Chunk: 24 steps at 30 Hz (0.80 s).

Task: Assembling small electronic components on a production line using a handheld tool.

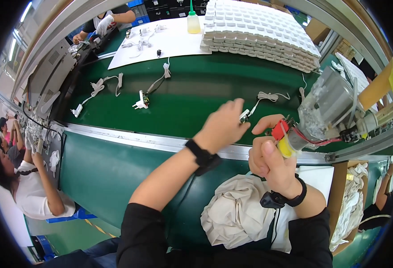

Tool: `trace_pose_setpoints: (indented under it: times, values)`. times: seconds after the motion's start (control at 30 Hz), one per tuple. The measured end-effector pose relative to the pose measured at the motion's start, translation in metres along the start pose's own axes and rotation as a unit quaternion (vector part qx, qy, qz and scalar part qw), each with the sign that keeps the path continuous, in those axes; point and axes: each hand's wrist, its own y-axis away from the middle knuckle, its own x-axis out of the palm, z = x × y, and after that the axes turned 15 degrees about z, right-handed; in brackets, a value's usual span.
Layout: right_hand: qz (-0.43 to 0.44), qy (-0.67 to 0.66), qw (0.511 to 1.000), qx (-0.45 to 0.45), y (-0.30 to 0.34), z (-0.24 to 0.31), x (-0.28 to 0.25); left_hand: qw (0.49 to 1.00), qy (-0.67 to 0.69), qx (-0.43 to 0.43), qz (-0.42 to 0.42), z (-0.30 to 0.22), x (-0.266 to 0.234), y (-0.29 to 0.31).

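Left hand [225, 125]: raised over the near edge of the green conveyor belt [192, 98], fingertips pinched on a small white plug-shaped part with a trailing white cord [245, 115]. The part is lifted clear of the belt, apparently so that it can be brought level with the tool beside it; the cord's coiled end [271, 96] lies on the belt behind.

Right hand [270, 163]: clenched around a small yellow cylindrical piece with a red cap [282, 138], which is held up against the nose of a grey metal fixture with red wires [323, 111]. The fixture is mounted at the belt's right side, within arm's reach, so work is done without leaning. Whether the yellow piece belongs to the fixture cannot be told.

Black bands are worn on both wrists; a black cable runs from the right one.

A crumpled cream cloth [234, 212] rests in front of the body, below the hands.

More white corded plug parts [141, 101] are spaced out along the belt. A stack of white moulded trays [261, 31] and a yellow-bodied bottle with a green nozzle [193, 20] stand across the belt on a white sheet [160, 44].

Other workers are seated at left and opposite.
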Motion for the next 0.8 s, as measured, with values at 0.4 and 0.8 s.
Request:
trace_pose_setpoints:
  times: [0.4, 0.8]
  values:
    - [0.001, -0.015, 1.0, 0.022, 0.003, 0.019, -0.003, 0.908, -0.151, -0.387, -0.045, 0.122, -0.119, 0.077]
    - [-0.025, -0.011, 0.999, 0.019, -0.001, 0.022, -0.012, 0.661, 0.719, -0.197, 0.082, -0.041, -0.025, 0.094]
